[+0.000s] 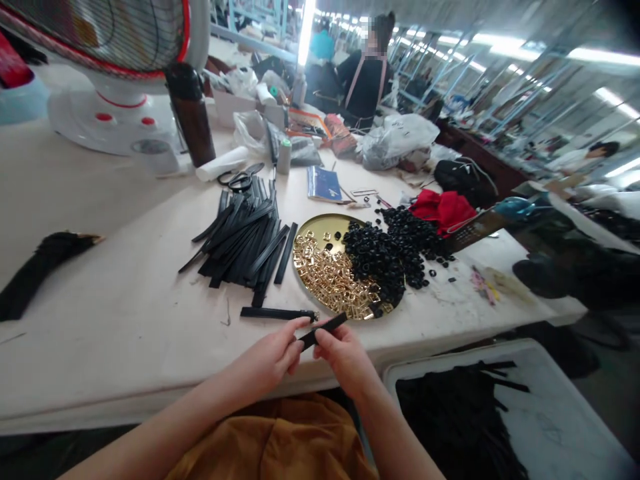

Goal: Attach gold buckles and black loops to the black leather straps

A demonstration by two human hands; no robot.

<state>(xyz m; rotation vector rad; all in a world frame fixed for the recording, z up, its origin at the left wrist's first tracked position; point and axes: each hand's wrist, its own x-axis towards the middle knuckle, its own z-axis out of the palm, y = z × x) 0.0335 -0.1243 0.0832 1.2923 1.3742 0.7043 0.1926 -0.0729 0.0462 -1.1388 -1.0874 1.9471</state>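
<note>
My left hand [274, 359] and my right hand [341, 353] meet near the table's front edge, both pinched on a short black strap [324, 329] that points up to the right. Just beyond them another black strap with a gold end [276, 313] lies flat on the table. A round gold tray [313, 228] sits ahead, holding gold metal buckles [330, 277] and a heap of small black rings [390, 250] that spills onto the table. A pile of black straps [245, 237] lies left of the tray.
A white bin [560, 413] with black straps stands low at the right. Scissors [240, 179], a dark bottle [191, 115], a fan [115, 60], a blue booklet [324, 183], red cloth [443, 207] and plastic bags crowd the far table. Another person [367, 77] works at the back.
</note>
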